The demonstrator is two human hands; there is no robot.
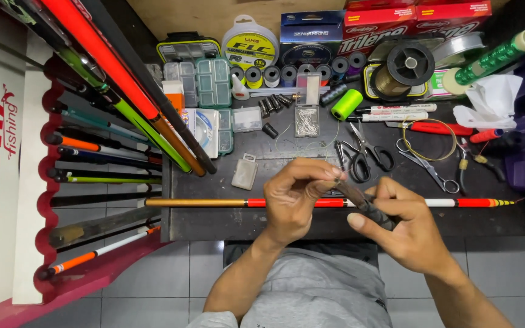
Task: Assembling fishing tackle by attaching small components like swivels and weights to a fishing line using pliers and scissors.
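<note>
Both forearms are rising from the bottom of the view and converging over the near edge of the dark surface (214, 228). Left hand (296, 197) is curling palm-down, its fingertips pinching the upper end of a dark slim rod piece (366, 205). Right hand (411, 228) is wrapping around the lower, grip end of that piece, thumb pressing on top. Hands are almost touching, both clamped on it. Beneath them, a long orange, red and white rod (214, 202) is lying along the near edge, scissors (366, 155) just beyond.
</note>
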